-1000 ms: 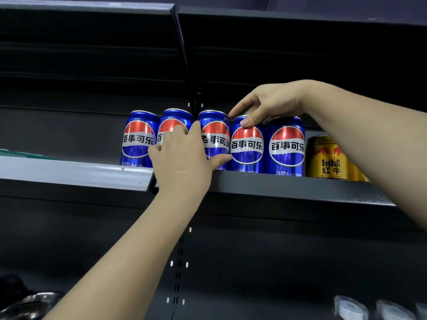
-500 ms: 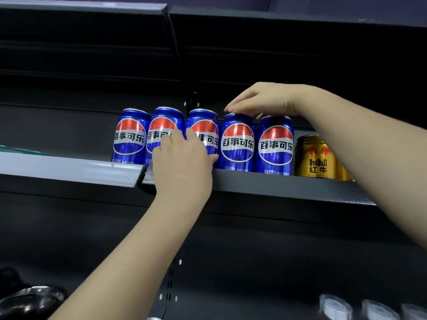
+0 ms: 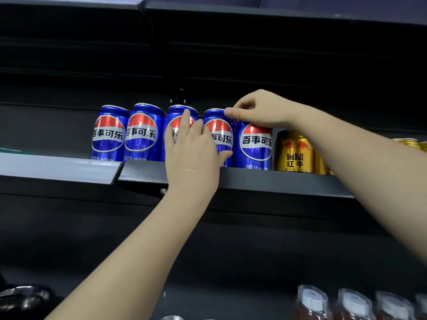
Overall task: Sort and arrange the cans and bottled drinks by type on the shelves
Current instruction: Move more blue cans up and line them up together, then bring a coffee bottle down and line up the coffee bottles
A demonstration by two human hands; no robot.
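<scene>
Dark metal shelves (image 3: 265,181) fill my view, with a black back wall behind them. On the upper shelf I see five shiny blue cola cans in a row, each with a red, white and blue circle. They stand upright and close together. I count them from the left: first blue can (image 3: 108,133), second blue can (image 3: 143,132), third blue can (image 3: 178,118), fourth blue can (image 3: 221,135) and fifth blue can (image 3: 255,146).

My left hand (image 3: 193,155) lies flat against the fronts of the third and fourth cans, fingers spread out, thumb on the fourth can. It presses on them but does not wrap around either one.

My right hand (image 3: 261,109) sits on top of the fifth can. Its fingers are curled and pinched at the top rim of the fourth can.

Just right of the blue row stands a gold energy drink can (image 3: 294,153) with red bulls on it. More gold cans (image 3: 406,142) peek out behind my right arm.

Low down on the right, blurry clear bottles with white caps (image 3: 312,301) stand in a row.
</scene>
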